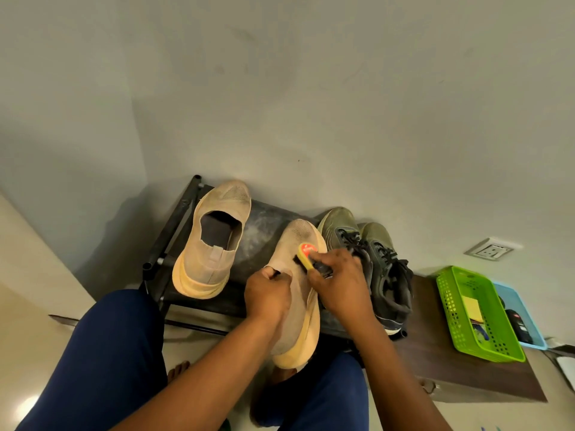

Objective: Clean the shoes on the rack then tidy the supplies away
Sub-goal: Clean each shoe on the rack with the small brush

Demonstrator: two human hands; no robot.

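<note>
1. Shoe [300,293] sits on the rack [267,219], heel toward the person, left hand [268,295] gripping its collar.
2. Right hand [337,283] clasps a brush [308,255] on the upper (bristles down).
3. Second tan shoe [211,241] waits left; basket [476,315] sits far right.

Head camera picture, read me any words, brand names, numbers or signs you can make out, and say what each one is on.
No text can be read.
Shoe brush in the right hand: its red label carries white print, too blurred to read.
Dark container in the blue tray: a small red mark, too small to read.
Items in the green basket: no legible print.
The shoes show no readable branding.
</note>
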